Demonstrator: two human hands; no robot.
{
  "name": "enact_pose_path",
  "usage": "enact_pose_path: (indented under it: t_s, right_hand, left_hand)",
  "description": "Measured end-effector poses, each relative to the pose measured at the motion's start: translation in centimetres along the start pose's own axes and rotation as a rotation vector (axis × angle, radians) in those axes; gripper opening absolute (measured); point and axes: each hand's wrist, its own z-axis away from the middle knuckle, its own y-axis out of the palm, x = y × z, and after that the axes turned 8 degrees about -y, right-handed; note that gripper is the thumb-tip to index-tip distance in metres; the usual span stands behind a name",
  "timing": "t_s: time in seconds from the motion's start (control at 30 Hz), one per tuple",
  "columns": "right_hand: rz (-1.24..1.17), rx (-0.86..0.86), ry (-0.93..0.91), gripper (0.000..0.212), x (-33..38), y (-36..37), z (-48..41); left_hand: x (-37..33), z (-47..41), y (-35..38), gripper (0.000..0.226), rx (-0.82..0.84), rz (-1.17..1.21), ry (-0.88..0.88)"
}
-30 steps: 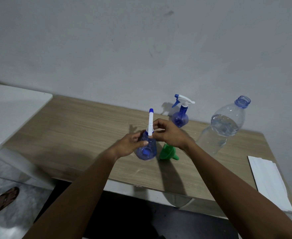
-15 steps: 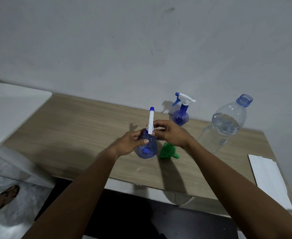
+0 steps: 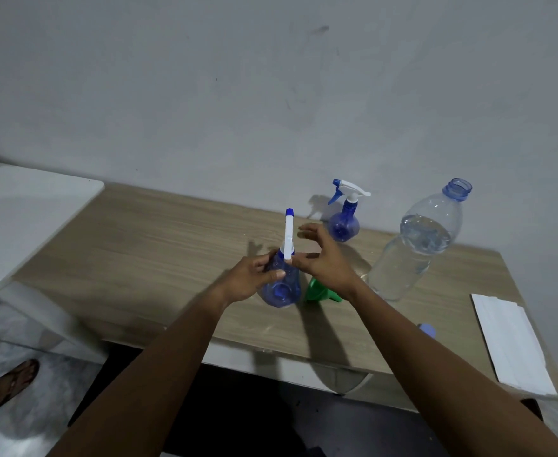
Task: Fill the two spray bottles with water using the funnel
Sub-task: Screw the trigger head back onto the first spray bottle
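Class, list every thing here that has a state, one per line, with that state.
Near spray bottle: upright, closed.
Far spray bottle: upright, closed.
Water bottle: uncapped, partly full.
Funnel: lying on its side.
Left hand: grips the near spray bottle.
Right hand: open, holding nothing.

No legible text, label, brand, number or sign is recorded on the near spray bottle (image 3: 279, 288), far spray bottle (image 3: 343, 224), water bottle (image 3: 413, 245), funnel (image 3: 315, 290) or white paper (image 3: 508, 341).
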Motion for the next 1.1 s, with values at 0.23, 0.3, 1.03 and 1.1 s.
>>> enact_pose_path:
  t_s: [0.23, 0.3, 1.03, 1.1]
  right_hand:
    - [-0.015, 0.194, 0.024, 0.069, 1.1, 0.0, 1.7]
    - [0.024, 0.202, 0.022, 0.066, 1.2, -0.2, 2.2]
    - [-0.205, 0.024, 0.484, 0.031, -1.0, 6.2, 1.7]
    - [-0.199, -0.001, 0.501, 0.030, -1.5, 6.7, 1.5]
  left_hand:
    - [1.5, 2.4, 0.5, 0.066, 0.018, -0.024, 0.008]
    - [1.8, 2.7, 1.0, 0.064, -0.012, -0.023, 0.018]
    - [2.7, 3.3, -2.5, 0.020, 0.054, -0.125, -0.226]
    - [2.6, 2.8, -3.1, 0.027, 0.089, -0.141, -0.233]
